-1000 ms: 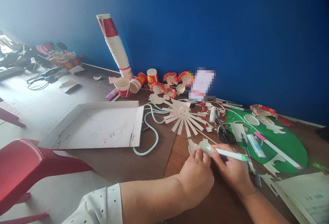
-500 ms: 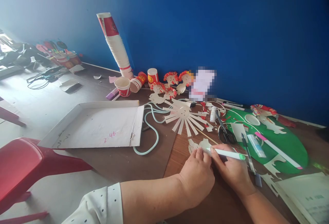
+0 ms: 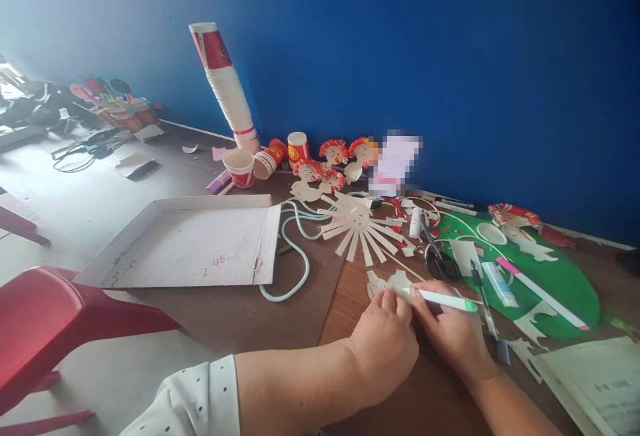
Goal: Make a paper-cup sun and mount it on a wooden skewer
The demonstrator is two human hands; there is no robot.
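Note:
My right hand (image 3: 453,329) is closed around a white marker with a green end (image 3: 445,299), its tip pointing left onto a small pale paper cutout (image 3: 397,280). My left hand (image 3: 385,346) has its fingers bunched together and pressed on the near edge of that cutout, holding it against the brown table. The fingers cover part of the cutout, and what is drawn on it cannot be made out. Just beyond lies a cut paper cup (image 3: 359,219) spread into strips like a sun, with a small face drawn in its middle. A thin wooden stick (image 3: 400,263) lies between them.
Black scissors (image 3: 440,263), a glue stick (image 3: 415,223), a pen (image 3: 483,299) and a pink-ended marker (image 3: 543,293) lie to the right, some on a green oval sheet (image 3: 570,289). A white box lid (image 3: 200,243) sits left. Stacked paper cups (image 3: 227,99) lean on the wall.

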